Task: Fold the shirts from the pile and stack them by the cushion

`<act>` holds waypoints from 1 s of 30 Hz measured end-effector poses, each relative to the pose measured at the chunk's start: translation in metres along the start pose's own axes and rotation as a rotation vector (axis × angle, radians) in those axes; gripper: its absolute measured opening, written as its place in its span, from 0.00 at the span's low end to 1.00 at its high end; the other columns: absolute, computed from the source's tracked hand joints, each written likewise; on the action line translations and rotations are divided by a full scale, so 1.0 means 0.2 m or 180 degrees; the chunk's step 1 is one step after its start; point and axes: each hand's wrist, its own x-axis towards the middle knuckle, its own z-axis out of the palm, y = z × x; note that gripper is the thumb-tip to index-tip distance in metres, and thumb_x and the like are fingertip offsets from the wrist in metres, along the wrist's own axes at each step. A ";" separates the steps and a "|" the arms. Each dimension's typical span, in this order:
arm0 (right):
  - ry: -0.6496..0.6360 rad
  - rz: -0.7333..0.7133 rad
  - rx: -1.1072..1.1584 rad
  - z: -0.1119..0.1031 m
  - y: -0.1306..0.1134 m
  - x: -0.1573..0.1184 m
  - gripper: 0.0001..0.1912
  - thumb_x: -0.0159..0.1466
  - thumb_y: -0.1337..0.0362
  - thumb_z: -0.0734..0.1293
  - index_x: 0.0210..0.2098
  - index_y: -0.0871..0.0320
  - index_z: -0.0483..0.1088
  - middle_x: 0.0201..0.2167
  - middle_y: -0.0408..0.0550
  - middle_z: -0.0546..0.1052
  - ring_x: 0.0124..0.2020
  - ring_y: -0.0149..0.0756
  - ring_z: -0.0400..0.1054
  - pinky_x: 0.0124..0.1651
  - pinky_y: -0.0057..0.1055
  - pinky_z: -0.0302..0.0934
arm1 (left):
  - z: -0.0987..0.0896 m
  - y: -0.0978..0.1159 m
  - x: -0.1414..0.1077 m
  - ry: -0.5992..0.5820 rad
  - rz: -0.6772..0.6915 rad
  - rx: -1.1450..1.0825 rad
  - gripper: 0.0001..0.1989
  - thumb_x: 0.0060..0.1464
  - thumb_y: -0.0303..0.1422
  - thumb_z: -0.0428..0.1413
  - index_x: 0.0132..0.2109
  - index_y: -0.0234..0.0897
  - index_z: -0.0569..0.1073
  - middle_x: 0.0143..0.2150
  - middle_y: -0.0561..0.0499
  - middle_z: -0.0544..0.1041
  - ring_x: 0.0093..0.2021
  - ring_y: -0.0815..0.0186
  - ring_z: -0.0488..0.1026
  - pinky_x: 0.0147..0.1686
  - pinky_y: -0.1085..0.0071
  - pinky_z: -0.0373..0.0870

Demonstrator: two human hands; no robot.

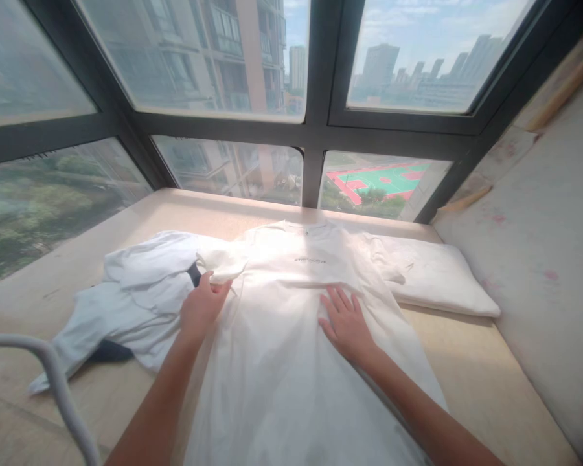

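Note:
A white T-shirt point(282, 362) with small dark lettering on its chest lies spread out, its collar toward the window. My left hand point(204, 307) pinches the edge of its left sleeve point(223, 259), thumb and fingers closed on the cloth. Flat on the shirt's front, just below the lettering, rests my right hand point(344, 323) with fingers stretched out and nothing in them. The right sleeve point(386, 259) lies wrinkled, partly over a folded white cloth item.
Rumpled pale clothes point(140, 285) with dark patches lie at the left. The folded white cloth item point(442, 278) lies at the right, near a wall point(539, 259). A curved grey-white tube point(58, 382) stands at the lower left. Dark-framed windows point(315, 129) bound the ledge point(495, 382) at the back.

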 end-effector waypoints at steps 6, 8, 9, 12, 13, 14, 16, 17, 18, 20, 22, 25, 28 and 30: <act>-0.0139 0.0024 0.0000 -0.05 0.04 -0.05 0.29 0.72 0.52 0.56 0.68 0.55 0.60 0.72 0.51 0.54 0.72 0.51 0.47 0.70 0.54 0.41 | -0.02 -0.01 0.14 0.0121 -0.0064 0.0135 0.18 0.62 0.45 0.46 0.41 0.40 0.76 0.36 0.43 0.80 0.38 0.52 0.76 0.33 0.65 0.62; -0.0166 0.0010 -0.0009 -0.08 0.06 -0.07 0.28 0.71 0.52 0.57 0.67 0.56 0.61 0.71 0.52 0.56 0.71 0.51 0.49 0.70 0.55 0.41 | -0.07 -0.05 0.17 0.0237 -0.0112 0.0300 0.21 0.63 0.46 0.44 0.42 0.40 0.76 0.38 0.41 0.80 0.38 0.50 0.75 0.31 0.65 0.60; -0.0168 -0.0003 -0.0013 -0.09 0.07 -0.07 0.28 0.71 0.52 0.58 0.67 0.56 0.62 0.71 0.53 0.57 0.70 0.51 0.51 0.70 0.55 0.42 | -0.09 -0.07 0.18 0.0256 -0.0113 0.0437 0.21 0.63 0.46 0.43 0.43 0.41 0.76 0.39 0.40 0.80 0.38 0.50 0.74 0.31 0.64 0.59; -0.0141 -0.0030 0.0029 -0.15 0.09 -0.07 0.26 0.70 0.53 0.60 0.64 0.58 0.66 0.69 0.55 0.61 0.68 0.53 0.55 0.69 0.54 0.46 | -0.14 -0.08 0.20 0.0197 -0.0053 0.0846 0.20 0.64 0.42 0.43 0.44 0.41 0.77 0.42 0.41 0.79 0.37 0.52 0.73 0.29 0.65 0.57; -0.0133 -0.0038 0.0077 -0.17 0.09 -0.06 0.25 0.70 0.53 0.61 0.62 0.58 0.68 0.68 0.56 0.63 0.67 0.53 0.57 0.68 0.53 0.49 | -0.15 -0.07 0.20 0.0194 -0.0030 0.0925 0.19 0.64 0.40 0.42 0.45 0.41 0.77 0.43 0.41 0.79 0.36 0.53 0.73 0.29 0.66 0.56; -0.0133 -0.0048 0.0155 -0.19 0.10 -0.04 0.23 0.69 0.54 0.62 0.59 0.59 0.70 0.66 0.56 0.66 0.65 0.53 0.59 0.67 0.52 0.52 | -0.15 -0.04 0.19 0.0266 -0.0009 0.0956 0.19 0.64 0.39 0.42 0.45 0.40 0.76 0.43 0.41 0.79 0.36 0.54 0.73 0.29 0.66 0.56; -0.0145 -0.0039 0.0387 -0.22 0.12 -0.01 0.19 0.70 0.56 0.62 0.54 0.59 0.73 0.60 0.55 0.72 0.61 0.50 0.65 0.63 0.48 0.59 | -0.14 0.03 0.15 0.0554 0.0143 0.0955 0.18 0.65 0.37 0.42 0.45 0.38 0.75 0.44 0.43 0.78 0.37 0.57 0.73 0.29 0.67 0.55; -0.0140 -0.0005 0.0515 -0.24 0.13 0.01 0.18 0.70 0.57 0.61 0.53 0.58 0.74 0.57 0.55 0.75 0.59 0.48 0.67 0.61 0.46 0.62 | -0.13 0.08 0.11 0.0663 0.0291 0.0907 0.17 0.65 0.36 0.43 0.45 0.38 0.75 0.43 0.44 0.78 0.36 0.59 0.73 0.29 0.67 0.55; -0.0116 0.0032 0.0625 -0.24 0.13 0.03 0.18 0.70 0.57 0.61 0.53 0.58 0.73 0.55 0.54 0.76 0.57 0.47 0.69 0.59 0.45 0.64 | -0.11 0.12 0.07 0.0679 0.0484 0.0832 0.15 0.65 0.36 0.44 0.45 0.38 0.74 0.43 0.46 0.78 0.36 0.61 0.73 0.29 0.68 0.55; 0.0000 0.0069 0.0754 -0.25 0.14 0.05 0.18 0.70 0.59 0.60 0.55 0.59 0.72 0.55 0.55 0.76 0.56 0.47 0.70 0.58 0.45 0.66 | -0.05 0.20 -0.05 0.0397 0.0890 0.0707 0.13 0.64 0.36 0.46 0.45 0.39 0.74 0.42 0.49 0.78 0.37 0.63 0.73 0.30 0.70 0.56; 0.0140 -0.0056 0.0839 -0.25 0.14 0.03 0.19 0.69 0.61 0.61 0.57 0.60 0.70 0.57 0.56 0.74 0.58 0.48 0.68 0.59 0.47 0.66 | 0.00 0.25 -0.18 0.0023 0.1159 0.0720 0.12 0.64 0.37 0.48 0.45 0.39 0.73 0.42 0.49 0.77 0.38 0.63 0.74 0.30 0.70 0.57; 0.0294 -0.0311 0.1064 -0.27 0.16 -0.07 0.19 0.69 0.64 0.61 0.58 0.58 0.69 0.57 0.54 0.74 0.58 0.44 0.68 0.60 0.44 0.66 | 0.07 0.21 -0.37 -0.0068 0.1193 0.0878 0.12 0.64 0.36 0.46 0.47 0.40 0.72 0.42 0.49 0.76 0.40 0.61 0.74 0.30 0.69 0.59; 0.0641 -0.0140 0.1194 -0.30 0.22 -0.27 0.17 0.70 0.65 0.60 0.57 0.56 0.69 0.54 0.51 0.76 0.55 0.40 0.71 0.58 0.39 0.68 | 0.09 0.04 -0.56 0.0056 0.1067 0.0795 0.13 0.65 0.37 0.44 0.48 0.39 0.71 0.43 0.47 0.75 0.42 0.59 0.75 0.34 0.67 0.65; 0.0987 0.0156 0.1199 -0.32 0.27 -0.46 0.15 0.70 0.65 0.60 0.54 0.55 0.70 0.50 0.50 0.78 0.51 0.39 0.74 0.54 0.37 0.70 | 0.09 -0.10 -0.69 0.0142 0.1023 0.0594 0.16 0.65 0.38 0.42 0.49 0.38 0.70 0.43 0.46 0.76 0.42 0.58 0.76 0.38 0.65 0.68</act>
